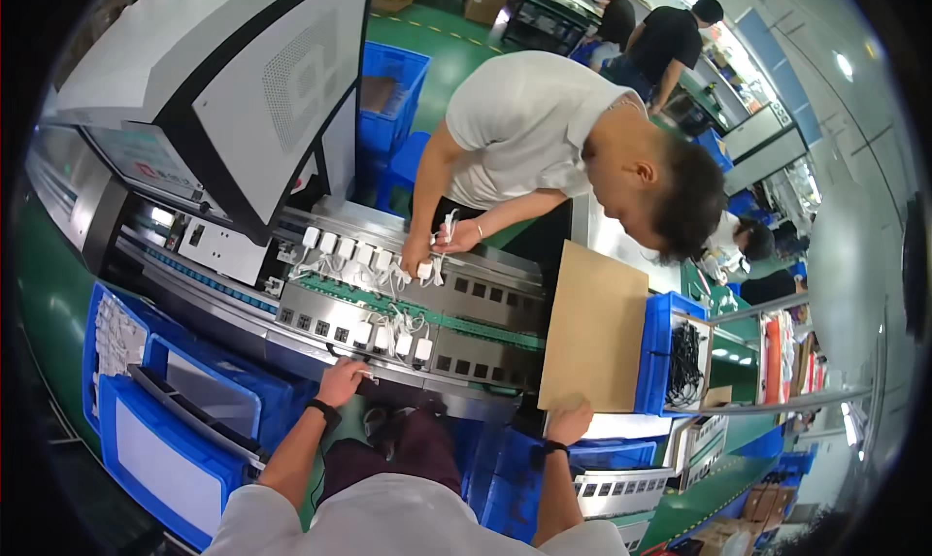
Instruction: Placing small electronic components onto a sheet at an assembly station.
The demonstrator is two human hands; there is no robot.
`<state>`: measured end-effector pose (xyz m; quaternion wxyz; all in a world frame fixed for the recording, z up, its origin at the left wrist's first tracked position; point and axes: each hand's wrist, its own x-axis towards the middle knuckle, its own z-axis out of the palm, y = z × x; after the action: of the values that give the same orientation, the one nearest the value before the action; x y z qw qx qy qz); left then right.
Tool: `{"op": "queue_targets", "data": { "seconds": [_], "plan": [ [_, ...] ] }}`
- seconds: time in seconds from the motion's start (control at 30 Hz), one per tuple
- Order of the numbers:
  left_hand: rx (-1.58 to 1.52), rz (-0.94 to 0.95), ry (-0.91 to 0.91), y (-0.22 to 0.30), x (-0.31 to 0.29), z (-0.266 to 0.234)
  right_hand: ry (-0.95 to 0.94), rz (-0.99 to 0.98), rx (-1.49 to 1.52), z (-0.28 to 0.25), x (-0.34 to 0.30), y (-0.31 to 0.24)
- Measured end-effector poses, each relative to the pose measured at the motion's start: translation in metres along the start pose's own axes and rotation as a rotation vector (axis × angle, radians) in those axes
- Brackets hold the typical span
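Nearby, the right hand [571, 420] is resting at the near edge of a brown cardboard sheet [597, 328], the left hand [340, 381] at the metal surface's [476, 348] near rim; the view is not showing whether either hand's fingers are gripping anything. Just beyond the left hand, white adapters [404, 343] are standing in a socket row; good handling would mean keeping each square, its cable untangled. Farther, a co-worker [529, 119] is handling white cables [451, 228].

We see smooth, satin grey metal on the conveyor [451, 344], smooth white plastic adapters [424, 349] on it, a matt brown, cardboard-looking sheet [594, 333] right of it, a blue plastic crate [653, 352] farther right, glossy green floor [442, 66] beyond it.
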<state>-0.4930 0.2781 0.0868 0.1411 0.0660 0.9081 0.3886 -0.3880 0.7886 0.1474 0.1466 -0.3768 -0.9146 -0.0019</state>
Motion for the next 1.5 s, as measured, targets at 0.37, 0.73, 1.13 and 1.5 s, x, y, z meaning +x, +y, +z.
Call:
{"op": "queue_targets", "data": {
  "seconds": [0.37,0.73,1.13,1.5],
  "plan": [
    [-0.117,0.001,0.177,-0.031,0.086,0.037,0.028,0.250,-0.194,0.062,-0.009,0.047],
    [-0.318,-0.338,0.243,-0.081,0.155,0.038,0.127,0.370,-0.376,0.064,-0.015,0.014],
    [-0.059,-0.245,0.335,-0.099,0.166,0.062,0.075,0.382,-0.343,0.066,-0.009,0.014],
    [0.166,-0.191,0.357,-0.116,0.155,0.058,0.068,0.381,-0.310,0.067,-0.014,0.008]
  ]
}}
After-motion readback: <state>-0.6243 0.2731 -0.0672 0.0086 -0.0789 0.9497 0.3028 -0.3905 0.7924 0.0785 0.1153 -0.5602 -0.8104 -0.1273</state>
